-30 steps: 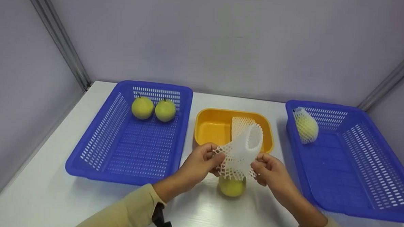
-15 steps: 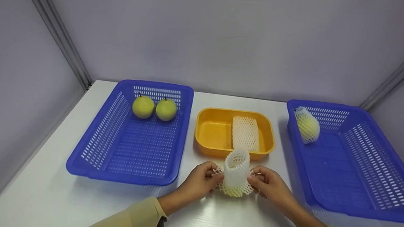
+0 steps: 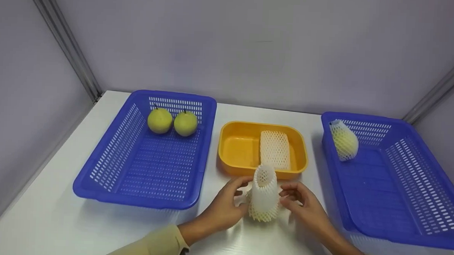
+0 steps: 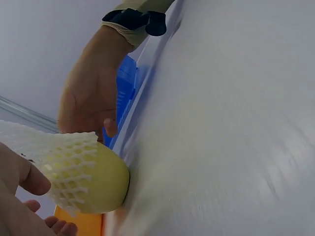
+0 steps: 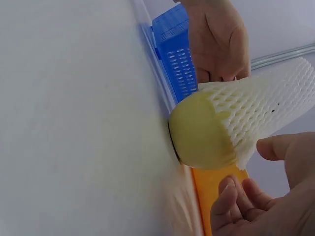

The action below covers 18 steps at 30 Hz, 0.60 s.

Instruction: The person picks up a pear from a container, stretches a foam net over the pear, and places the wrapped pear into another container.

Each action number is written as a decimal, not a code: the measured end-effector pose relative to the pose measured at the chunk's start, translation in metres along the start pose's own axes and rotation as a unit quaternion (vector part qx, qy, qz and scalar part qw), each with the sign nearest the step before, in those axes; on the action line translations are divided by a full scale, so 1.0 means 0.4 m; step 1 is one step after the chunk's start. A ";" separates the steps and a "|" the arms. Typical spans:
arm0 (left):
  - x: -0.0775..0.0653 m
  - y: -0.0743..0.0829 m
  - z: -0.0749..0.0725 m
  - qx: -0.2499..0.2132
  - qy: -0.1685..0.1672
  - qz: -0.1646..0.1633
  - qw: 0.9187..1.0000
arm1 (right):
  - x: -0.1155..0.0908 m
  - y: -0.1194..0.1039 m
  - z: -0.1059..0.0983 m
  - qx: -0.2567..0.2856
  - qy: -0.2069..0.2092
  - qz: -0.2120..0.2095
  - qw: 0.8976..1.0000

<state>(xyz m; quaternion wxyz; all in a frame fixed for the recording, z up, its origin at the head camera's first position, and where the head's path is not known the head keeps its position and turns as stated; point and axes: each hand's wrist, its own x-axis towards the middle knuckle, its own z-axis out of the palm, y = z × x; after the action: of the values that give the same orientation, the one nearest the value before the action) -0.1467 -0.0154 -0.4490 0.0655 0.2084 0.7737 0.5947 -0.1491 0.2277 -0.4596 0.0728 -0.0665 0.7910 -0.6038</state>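
Observation:
A white foam net sleeve [image 3: 265,192] stands upright over a round yellow-green pear [image 4: 110,182] on the table. It covers the pear's upper part and rises past it as a tube; in both wrist views the pear's base shows bare. My left hand [image 3: 227,204] is at the sleeve's left side, thumb and fingers spread apart and pinching nothing. On the other side is my right hand [image 3: 304,203], fingers loosely bent, with a gap between thumb and fingers in the right wrist view. Its thumb tip is close to the sleeve's edge; whether it touches, I cannot tell.
Behind the sleeve, an orange tub [image 3: 237,147] holds a flat foam net [image 3: 275,149]. The left blue basket [image 3: 91,163] has two bare pears [image 3: 173,122]. In the right blue basket [image 3: 365,210] lies a netted pear [image 3: 344,141]. A wall stands behind.
Both hands lowered the sleeve from above the pear down over it. Their fingers have since let go of its lower edge, and the left hand has spread.

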 end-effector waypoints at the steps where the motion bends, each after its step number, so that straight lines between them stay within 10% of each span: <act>1: 0.000 0.002 0.000 0.003 -0.013 0.008 1.000 | -0.002 -0.001 0.000 -0.006 0.002 -0.033 0.999; 7: 0.002 -0.003 0.008 0.023 -0.056 0.033 0.998 | -0.005 0.001 0.004 -0.071 -0.040 -0.193 0.978; 18: 0.015 -0.028 0.008 0.054 -0.061 0.029 0.996 | 0.001 0.015 0.005 -0.150 -0.056 -0.146 0.976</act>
<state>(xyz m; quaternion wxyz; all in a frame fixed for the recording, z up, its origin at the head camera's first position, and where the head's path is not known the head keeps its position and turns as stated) -0.1537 -0.0124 -0.4598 0.0841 0.2700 0.7931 0.5395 -0.1493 0.2275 -0.4661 0.0172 -0.2253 0.8490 -0.4777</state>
